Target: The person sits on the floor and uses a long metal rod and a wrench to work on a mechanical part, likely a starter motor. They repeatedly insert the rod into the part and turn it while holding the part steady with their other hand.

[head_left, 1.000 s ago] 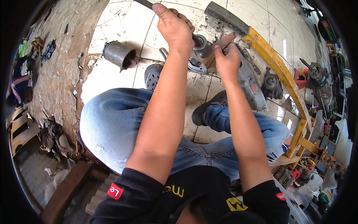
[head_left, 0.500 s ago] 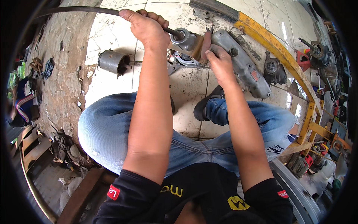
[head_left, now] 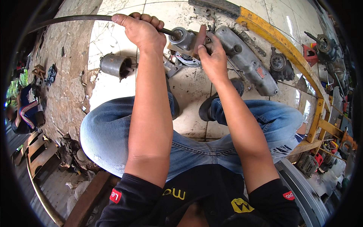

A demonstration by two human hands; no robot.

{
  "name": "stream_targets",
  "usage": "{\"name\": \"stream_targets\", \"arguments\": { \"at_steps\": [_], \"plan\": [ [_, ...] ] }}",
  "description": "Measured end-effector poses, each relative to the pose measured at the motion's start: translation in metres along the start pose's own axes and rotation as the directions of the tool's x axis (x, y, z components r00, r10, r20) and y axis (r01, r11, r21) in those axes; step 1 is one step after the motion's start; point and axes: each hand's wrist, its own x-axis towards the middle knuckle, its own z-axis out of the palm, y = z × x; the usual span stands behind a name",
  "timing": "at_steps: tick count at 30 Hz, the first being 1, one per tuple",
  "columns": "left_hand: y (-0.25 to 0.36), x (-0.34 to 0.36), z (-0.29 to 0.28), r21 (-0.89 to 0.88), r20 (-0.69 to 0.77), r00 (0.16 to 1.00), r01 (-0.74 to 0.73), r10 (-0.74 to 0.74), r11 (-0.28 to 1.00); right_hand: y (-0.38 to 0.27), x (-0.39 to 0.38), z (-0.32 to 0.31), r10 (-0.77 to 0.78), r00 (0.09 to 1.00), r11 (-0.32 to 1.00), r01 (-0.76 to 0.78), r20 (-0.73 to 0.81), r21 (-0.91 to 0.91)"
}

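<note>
1. Head view: the left hand (head_left: pixel 141 30) is at the top of the picture, its grip wrapped tight around a long dark metal bar (head_left: pixel 72 18) that curves off toward the upper left.
2. The bar's near end meets a grey cylindrical socket piece (head_left: pixel 182 37), just right of the left hand's knuckles.
3. The right hand (head_left: pixel 213 58) sits just beside it, its grip pinching a flat brown wooden piece (head_left: pixel 199 38) held upright against the socket piece; the thumb lies along the wood.
4. Behind the right hand a long grey metal casing (head_left: pixel 247 62) lies on the tiled floor (head_left: pixel 113 87), running down to the right.
5. A grey cylindrical motor body (head_left: pixel 113 65) lies on its side on the floor, left of the left forearm and well apart from the hands.
6. A yellow metal frame (head_left: pixel 278 38) arcs along the right side; a dark round engine part (head_left: pixel 279 63) rests between it and the casing.
7. The person squats in blue jeans (head_left: pixel 109 132), one dark shoe (head_left: pixel 211 106) showing between the forearms.
</note>
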Motion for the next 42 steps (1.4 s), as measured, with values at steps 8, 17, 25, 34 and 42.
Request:
{"name": "stream_targets", "arguments": {
  "at_steps": [8,17,25,34,42],
  "plan": [
    [0.0,0.001,0.001,-0.003,-0.007,1.0,0.004,-0.004,1.0,-0.006,0.001,0.013,0.058,0.998,0.998,-0.058,0.024,-0.016],
    [0.0,-0.001,0.001,-0.011,0.001,1.0,0.01,-0.01,1.0,-0.004,0.014,0.013,0.032,0.999,0.993,-0.029,-0.029,0.112],
    [0.004,-0.004,0.002,-0.036,-0.008,0.999,0.046,-0.047,0.998,-0.001,0.003,0.013,-0.375,0.927,0.874,0.354,0.001,-0.333],
    [0.001,-0.002,0.007,-0.143,-0.036,0.998,0.054,-0.06,0.988,-0.005,0.001,0.013,-0.456,0.889,0.821,0.44,0.047,-0.364],
    [-0.003,0.005,0.001,-0.18,-0.007,0.998,0.056,-0.058,0.982,-0.009,0.006,0.011,-0.462,0.878,0.749,0.462,0.126,-0.474]
  ]
}}
